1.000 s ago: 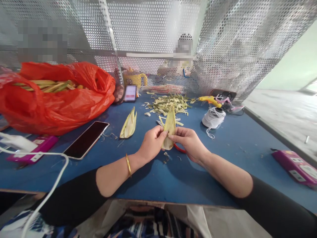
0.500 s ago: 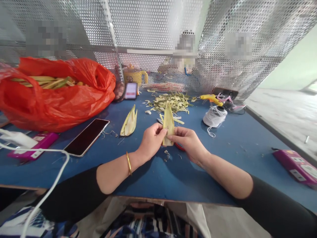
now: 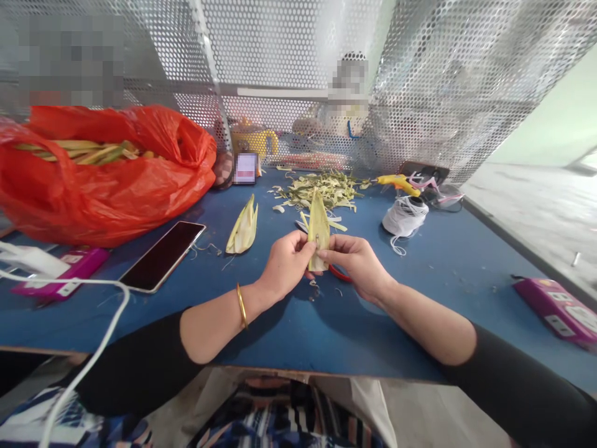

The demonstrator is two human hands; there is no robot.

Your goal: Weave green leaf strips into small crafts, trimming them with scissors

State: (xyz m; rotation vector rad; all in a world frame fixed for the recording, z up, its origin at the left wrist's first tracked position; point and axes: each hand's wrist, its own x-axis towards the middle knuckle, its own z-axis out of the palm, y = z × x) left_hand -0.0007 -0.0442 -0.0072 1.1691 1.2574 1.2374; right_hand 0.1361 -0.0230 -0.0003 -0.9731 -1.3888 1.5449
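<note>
Between my two hands a pale green, pointed husk leaf (image 3: pixel 319 218) stands upright over the blue table (image 3: pixel 289 339). My left hand (image 3: pixel 288 258) pinches its lower left edge between thumb and fingers. At the lower right edge, my right hand (image 3: pixel 352 260) grips the same leaf, thumb in front. Red-handled scissors (image 3: pixel 340 272) lie under and behind the hands, mostly hidden. Left of the hands rests a bundle of pale husk leaves (image 3: pixel 242 229), pointing away from me. A heap of husk trimmings (image 3: pixel 326 186) is spread beyond the held leaf.
A red plastic bag (image 3: pixel 116 193) holding husk leaves stands at left, with a phone (image 3: pixel 163 256) before it. White string on a spool (image 3: pixel 405 216), a yellow glue gun (image 3: pixel 398 183) and glasses (image 3: pixel 450 198) sit at right. Purple power strips (image 3: pixel 557 308) lie to either side. Perforated metal panels (image 3: pixel 280 56) close the back.
The held leaf has turned slightly, and my fingers have shifted a little along its lower edges. Both hands keep their hold. The view has tilted slightly.
</note>
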